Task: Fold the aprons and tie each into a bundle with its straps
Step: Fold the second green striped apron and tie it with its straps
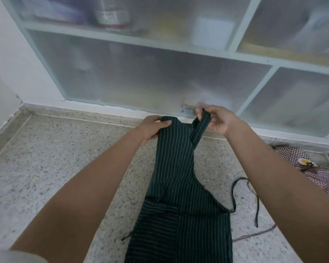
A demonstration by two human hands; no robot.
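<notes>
A dark green apron with thin white stripes [176,179] lies lengthwise on the speckled stone floor [65,158], folded in half along its length, bib end away from me. My left hand [153,128] grips the top left corner of the bib. My right hand [217,119] pinches the neck strap [202,126] and holds it up off the floor. A thin dark waist strap [254,198] trails loose on the floor to the right of the apron.
A cabinet with frosted sliding doors [160,73] stands right behind the apron. A checked red-and-white apron [311,168] lies crumpled at the right edge, near a tray. A white wall and skirting run along the left.
</notes>
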